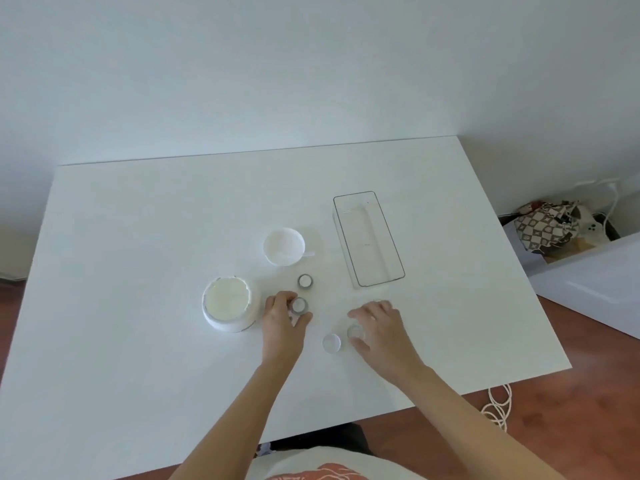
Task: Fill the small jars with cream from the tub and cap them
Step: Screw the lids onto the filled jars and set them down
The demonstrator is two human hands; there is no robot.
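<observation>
Hands apart, both low on the white table (138, 237). Left hand (282, 318) curls thumb and fingers round a small jar (299, 305) holding white cream, just right of the cream tub (230, 304). Right hand (379, 327) hovers with fingers spread and bent over a small clear jar (356, 331); contact with it cannot be confirmed, and its contents cannot be read.

White cap (331, 342) lies flat on the table, just left of the clear jar, between the two hands and nearer the table's front edge.

No legible brand, label or writing on any container.

Cream tub: white, wide, open, filled nearly to the rim with pale cream; torn foil seal round its rim. Second filled jar (305, 281), uncapped, white cream inside, stands beyond the held jar, right of the tub. Tub lid (284, 245) lies upturned beyond and right of the tub, cream smeared inside; a small white spatula (309, 253) pokes out at its right side. Clear rectangular bin (369, 239), nothing visible in it, stands well right of the tub.

Off the table, far right of the tub: checked bag (543, 226) on the floor, coiled white cord (498, 405).
</observation>
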